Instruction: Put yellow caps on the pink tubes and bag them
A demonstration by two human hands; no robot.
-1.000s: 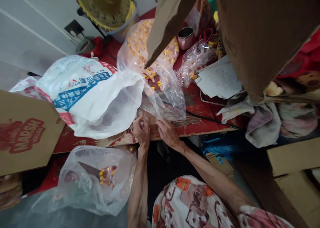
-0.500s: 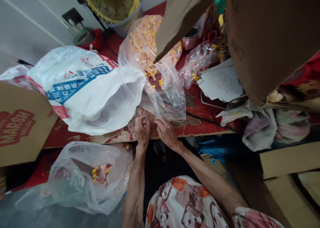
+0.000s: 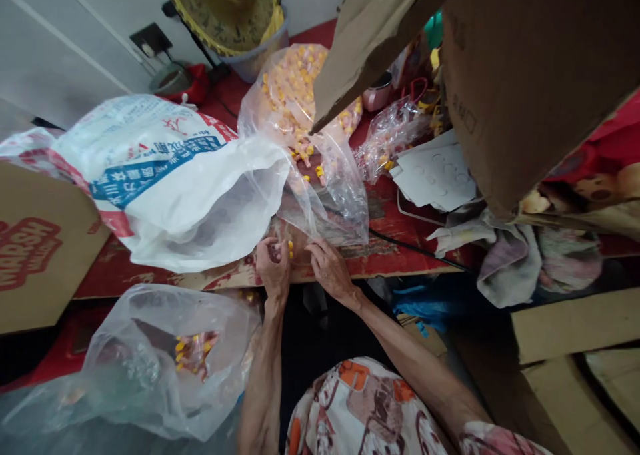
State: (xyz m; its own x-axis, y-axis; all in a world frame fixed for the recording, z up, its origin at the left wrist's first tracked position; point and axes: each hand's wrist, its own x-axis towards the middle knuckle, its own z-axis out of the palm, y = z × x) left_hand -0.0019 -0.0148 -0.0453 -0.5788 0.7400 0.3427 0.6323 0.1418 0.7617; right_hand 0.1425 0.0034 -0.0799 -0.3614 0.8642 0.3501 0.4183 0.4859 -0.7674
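Head view: my hands are apart just below the clear plastic bag (image 3: 330,208) of yellow-tipped sweets (image 3: 295,88), along the red board's edge (image 3: 380,258). My left hand (image 3: 273,268) curls beside loose sweets (image 3: 290,248), its grip unclear; my right hand (image 3: 330,268) lies slightly open, with dark open room below.

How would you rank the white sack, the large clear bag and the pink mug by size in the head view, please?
Largest to smallest:
1. the white sack
2. the large clear bag
3. the pink mug, partly hidden

The sack may sit nearer the camera, so its lead is unsure.
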